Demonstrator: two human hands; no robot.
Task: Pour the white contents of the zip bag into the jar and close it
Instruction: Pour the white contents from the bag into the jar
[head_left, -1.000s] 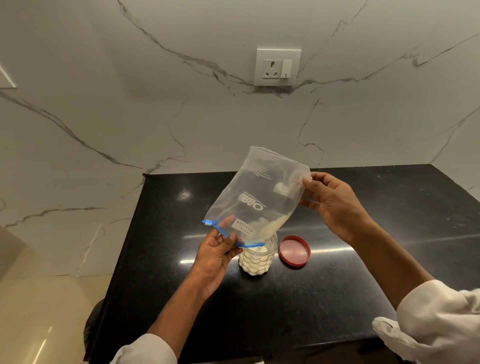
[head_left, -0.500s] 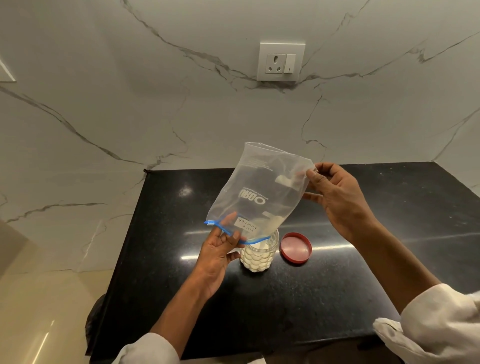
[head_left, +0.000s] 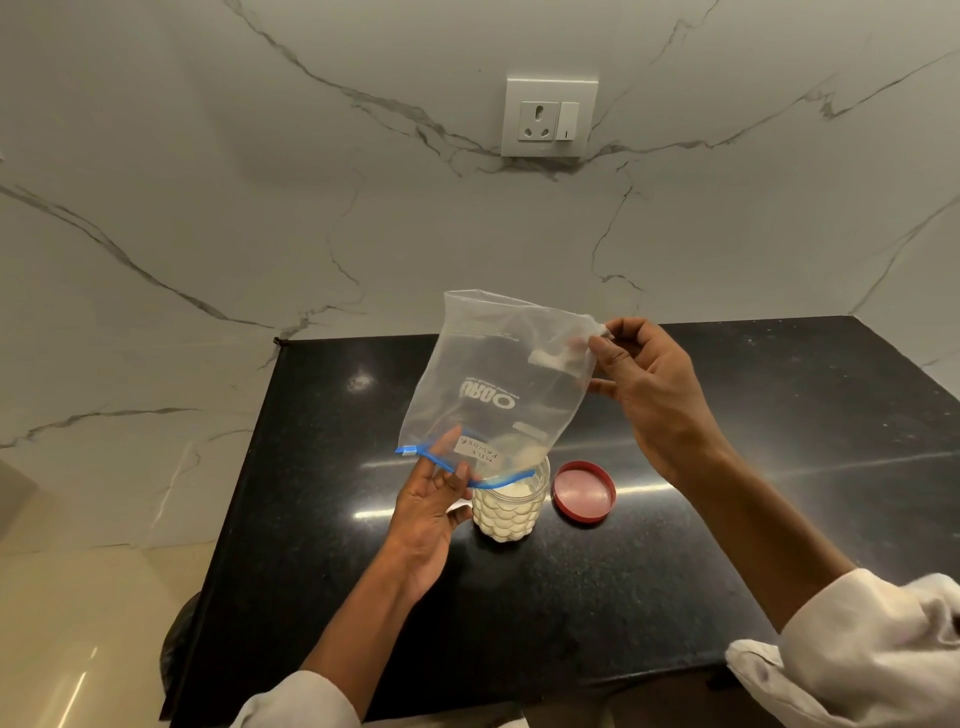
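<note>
Left hand (head_left: 435, 493) pinches the zip bag (head_left: 493, 384) at its blue zipper mouth, steering it over the glass jar (head_left: 511, 506).

I've got my right hand (head_left: 641, 387) gripping the bag's upturned bottom corner, keeping it inverted so the last white powder slides down; a small clump clings near that corner. Jar sits on the black countertop (head_left: 727, 545), nearly full, with its red lid (head_left: 585, 490) lying just beside, not yet fitted.
</note>
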